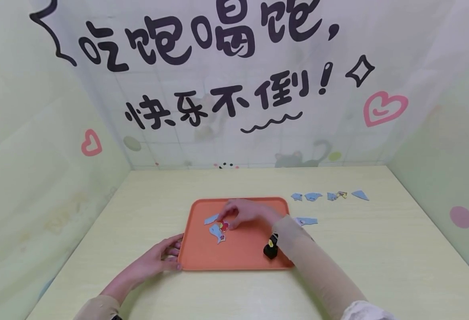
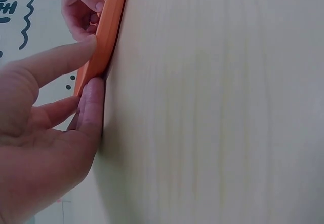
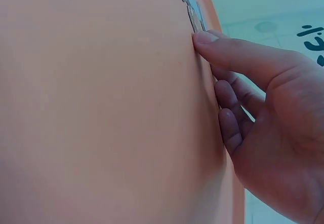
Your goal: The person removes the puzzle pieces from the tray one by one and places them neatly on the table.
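Observation:
An orange tray (image 1: 238,262) lies on the table. My left hand (image 1: 160,258) holds it at the left edge and near-left corner; in the left wrist view the thumb (image 2: 76,57) and fingers touch the rim. Over the tray, my right hand (image 1: 244,211) pinches a small red and yellow puzzle piece (image 1: 224,226) between thumb and forefinger, low against the tray surface. Beside it lie a curved light-blue puzzle piece (image 1: 215,230) and a narrow blue piece (image 1: 211,219). In the right wrist view, the right thumb (image 3: 205,37) touches the piece's edge.
Several loose blue puzzle pieces (image 1: 312,196) lie in a row behind and right of the tray. Another blue piece (image 1: 308,221) sits beside the tray's right edge, partly behind the sleeve (image 1: 318,262). A black device (image 1: 271,249) is at the right wrist. Printed cloth walls (image 1: 218,146) surround the table.

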`<state>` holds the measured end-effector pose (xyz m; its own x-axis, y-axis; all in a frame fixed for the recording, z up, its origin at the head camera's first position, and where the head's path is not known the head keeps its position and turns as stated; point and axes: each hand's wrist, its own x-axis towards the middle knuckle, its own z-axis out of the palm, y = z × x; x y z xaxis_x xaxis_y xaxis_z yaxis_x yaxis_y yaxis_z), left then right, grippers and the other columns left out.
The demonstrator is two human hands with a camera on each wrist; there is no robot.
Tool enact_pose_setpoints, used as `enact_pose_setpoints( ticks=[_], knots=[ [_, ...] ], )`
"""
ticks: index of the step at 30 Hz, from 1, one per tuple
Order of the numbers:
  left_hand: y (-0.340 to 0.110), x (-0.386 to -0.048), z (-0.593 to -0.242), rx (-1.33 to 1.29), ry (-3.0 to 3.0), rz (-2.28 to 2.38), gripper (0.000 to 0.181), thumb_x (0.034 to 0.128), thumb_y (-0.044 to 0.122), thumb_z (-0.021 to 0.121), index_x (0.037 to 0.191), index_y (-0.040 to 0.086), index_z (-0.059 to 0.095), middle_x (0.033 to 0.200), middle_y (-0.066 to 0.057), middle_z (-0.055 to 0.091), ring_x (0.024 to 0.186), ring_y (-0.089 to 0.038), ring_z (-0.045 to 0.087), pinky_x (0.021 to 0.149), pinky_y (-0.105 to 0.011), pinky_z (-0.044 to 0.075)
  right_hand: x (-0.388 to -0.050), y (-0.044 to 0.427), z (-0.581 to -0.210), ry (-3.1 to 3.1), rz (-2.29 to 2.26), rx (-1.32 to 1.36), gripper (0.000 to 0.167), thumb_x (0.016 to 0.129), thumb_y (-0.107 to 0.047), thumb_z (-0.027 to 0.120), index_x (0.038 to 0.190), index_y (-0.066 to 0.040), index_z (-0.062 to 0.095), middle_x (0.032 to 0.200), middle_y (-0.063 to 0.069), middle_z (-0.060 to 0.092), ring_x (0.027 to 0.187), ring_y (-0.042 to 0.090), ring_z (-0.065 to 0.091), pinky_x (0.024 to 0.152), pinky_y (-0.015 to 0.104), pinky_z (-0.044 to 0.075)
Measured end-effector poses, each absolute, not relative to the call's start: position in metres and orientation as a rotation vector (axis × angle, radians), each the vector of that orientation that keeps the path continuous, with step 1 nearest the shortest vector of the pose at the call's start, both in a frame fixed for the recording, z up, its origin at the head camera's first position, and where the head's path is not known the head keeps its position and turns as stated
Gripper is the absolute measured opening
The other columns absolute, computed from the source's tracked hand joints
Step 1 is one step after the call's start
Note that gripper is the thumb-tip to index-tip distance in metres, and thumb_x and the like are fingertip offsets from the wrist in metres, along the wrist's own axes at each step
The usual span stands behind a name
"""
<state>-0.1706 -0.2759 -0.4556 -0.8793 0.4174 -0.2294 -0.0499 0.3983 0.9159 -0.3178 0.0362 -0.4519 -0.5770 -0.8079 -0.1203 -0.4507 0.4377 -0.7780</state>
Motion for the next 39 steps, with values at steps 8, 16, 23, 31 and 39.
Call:
enact_pose_setpoints(
  ticks=[8, 16, 23, 31, 39],
  knots=[
    [-0.275, -0.170, -0.455, 0.295, 2.230, 1.491, 0.093, 0.0823, 0.009, 0.077, 0.155, -0.003, 0.020, 0.139, -0.026, 0.041, 0.114, -0.022, 0.050, 0.090, -0.016, 0.050, -0.318, 0.037, -0.452, 2.172, -1.044, -1.020, 0.029, 0.089, -0.014, 0.071, 0.118, -0.016, 0.069, 0.123, 0.000, 0.061, 0.115, 0.015, 0.050, 0.094, 0.027, 0.047],
    [-0.274, -0.170, -0.457, 0.308, 2.238, 1.491, 0.094, 0.0816, 0.009, 0.076, 0.155, -0.003, 0.019, 0.140, -0.027, 0.040, 0.115, -0.022, 0.050, 0.092, -0.015, 0.049, -0.316, 0.039, -0.453, 2.207, -1.025, -1.053, 0.027, 0.090, -0.017, 0.071, 0.116, -0.019, 0.069, 0.122, -0.004, 0.060, 0.117, 0.015, 0.051, 0.100, 0.030, 0.045],
    [-0.275, -0.169, -0.456, 0.302, 2.234, 1.488, 0.092, 0.0838, 0.010, 0.075, 0.156, -0.001, 0.020, 0.140, -0.026, 0.040, 0.115, -0.023, 0.049, 0.091, -0.015, 0.049, -0.313, 0.038, -0.454, 2.315, -0.894, -1.178, 0.025, 0.091, -0.019, 0.069, 0.116, -0.022, 0.067, 0.117, -0.009, 0.061, 0.112, 0.010, 0.052, 0.097, 0.026, 0.046],
    [-0.274, -0.169, -0.455, 0.303, 2.215, 1.495, 0.092, 0.0845, 0.011, 0.075, 0.156, 0.000, 0.019, 0.141, -0.026, 0.040, 0.117, -0.025, 0.049, 0.092, -0.015, 0.049, -0.304, 0.033, -0.448, 2.413, -0.780, -1.273, 0.022, 0.092, -0.018, 0.067, 0.113, -0.024, 0.066, 0.104, -0.012, 0.064, 0.098, 0.008, 0.056, 0.087, 0.022, 0.048],
    [-0.276, -0.169, -0.456, 0.304, 2.224, 1.493, 0.092, 0.0842, 0.011, 0.076, 0.156, 0.001, 0.019, 0.141, -0.026, 0.040, 0.119, -0.025, 0.049, 0.092, -0.015, 0.049, -0.301, 0.028, -0.446, 2.373, -0.781, -1.282, 0.023, 0.090, -0.010, 0.069, 0.111, -0.018, 0.066, 0.096, -0.007, 0.063, 0.087, 0.007, 0.056, 0.077, 0.017, 0.050]
  ],
)
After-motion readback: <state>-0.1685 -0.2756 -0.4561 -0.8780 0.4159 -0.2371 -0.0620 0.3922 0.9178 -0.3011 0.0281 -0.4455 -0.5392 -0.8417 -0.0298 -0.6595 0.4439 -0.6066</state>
